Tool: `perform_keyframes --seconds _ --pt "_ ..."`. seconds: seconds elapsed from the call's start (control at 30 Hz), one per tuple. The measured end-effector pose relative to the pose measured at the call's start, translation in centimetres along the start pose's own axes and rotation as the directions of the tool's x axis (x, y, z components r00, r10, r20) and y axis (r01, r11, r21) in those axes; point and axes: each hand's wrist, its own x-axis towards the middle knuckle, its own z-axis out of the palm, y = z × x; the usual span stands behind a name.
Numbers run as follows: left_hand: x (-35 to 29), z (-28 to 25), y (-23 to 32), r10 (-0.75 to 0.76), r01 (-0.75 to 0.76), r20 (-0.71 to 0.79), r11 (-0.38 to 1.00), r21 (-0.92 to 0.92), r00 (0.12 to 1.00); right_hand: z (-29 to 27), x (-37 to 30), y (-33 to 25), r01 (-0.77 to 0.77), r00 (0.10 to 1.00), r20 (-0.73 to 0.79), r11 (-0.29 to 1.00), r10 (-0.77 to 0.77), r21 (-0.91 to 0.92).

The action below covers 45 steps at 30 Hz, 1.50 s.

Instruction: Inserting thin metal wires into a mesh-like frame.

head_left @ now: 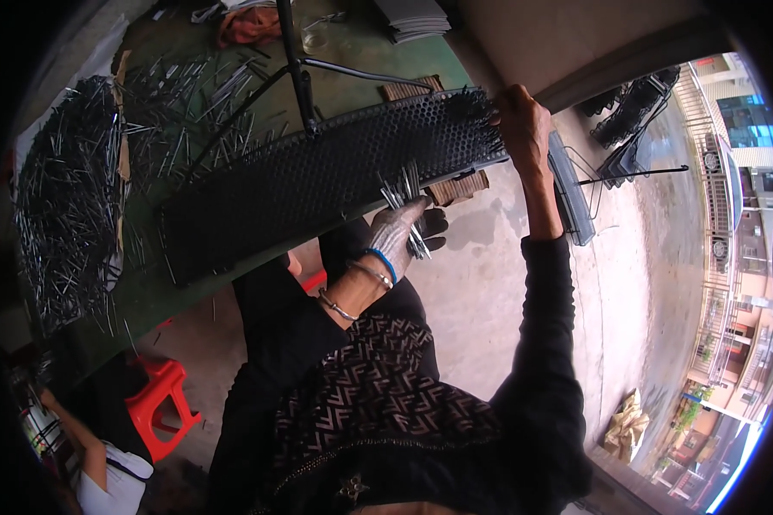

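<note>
A long black panel full of small round holes [318,167] lies across the edge of the green table. Dark thin pieces [470,116] stand crowded together at its right end. My left hand [397,233], in a grey-and-black glove with bracelets at the wrist, is closed round a bundle of thin, shiny dark sticks [401,189] just below the panel's front edge. At the panel's right end is my bare right hand [522,120], its fingers bent and pressed together beside the dark pieces. What those fingers pinch, if anything, is too small to make out.
A large heap of similar sticks [69,206] fills the table's left side, with more scattered behind the panel. A black metal stand [303,90] rises behind it. A red stool [165,403] and another person [103,468] are at lower left. Black racks [631,112] stand at right.
</note>
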Motion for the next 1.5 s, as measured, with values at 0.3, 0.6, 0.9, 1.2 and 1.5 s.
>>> perform_keyframes --seconds 0.3,0.6,0.9,1.2,1.5 --pt "-0.2 0.2 -0.1 0.028 -0.025 -0.069 0.998 0.051 0.997 0.0 0.8 0.2 0.095 0.994 0.047 0.995 -0.095 -0.002" --pt "0.0 -0.4 -0.1 0.040 -0.029 -0.075 0.990 0.136 0.996 0.0 1.0 0.1 0.148 0.980 0.135 0.989 -0.147 0.004" --pt "-0.5 0.6 0.3 0.017 -0.008 -0.058 0.988 0.153 0.998 -0.1 0.4 -0.5 0.202 0.964 0.189 0.978 -0.188 -0.057" --pt "-0.6 0.5 0.5 0.031 -0.035 0.050 0.997 0.065 0.998 -0.4 -2.6 -1.2 0.131 0.991 0.021 0.965 -0.130 -0.227" --pt "-1.1 1.5 1.1 -0.019 0.033 -0.067 0.977 0.210 0.998 -1.5 -7.3 -3.8 -0.309 0.841 0.537 0.757 -0.066 0.576"
